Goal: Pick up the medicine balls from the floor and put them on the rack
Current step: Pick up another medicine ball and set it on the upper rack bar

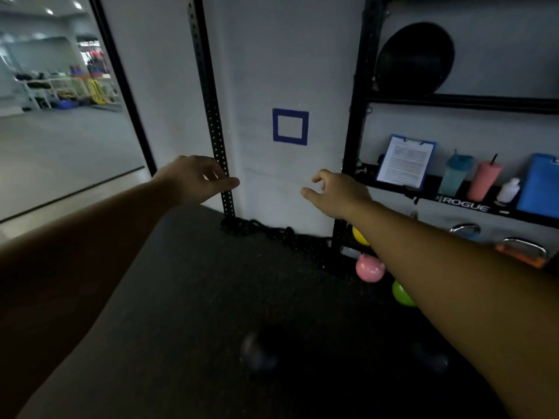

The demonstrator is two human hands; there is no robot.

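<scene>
A large black medicine ball rests on the upper shelf of the black rack at the right. On the dark floor near the bottom of the view lie two dark balls, one blurred at the centre and one further right. Both arms stretch forward at chest height. My left hand and my right hand are empty, fingers loosely curled and apart, in front of the white wall.
A blue tape square marks the wall. A black perforated upright stands left of it, with coiled rope at its base. The rack holds a clipboard, cups, a blue pad. Pink, yellow and green kettlebells sit low.
</scene>
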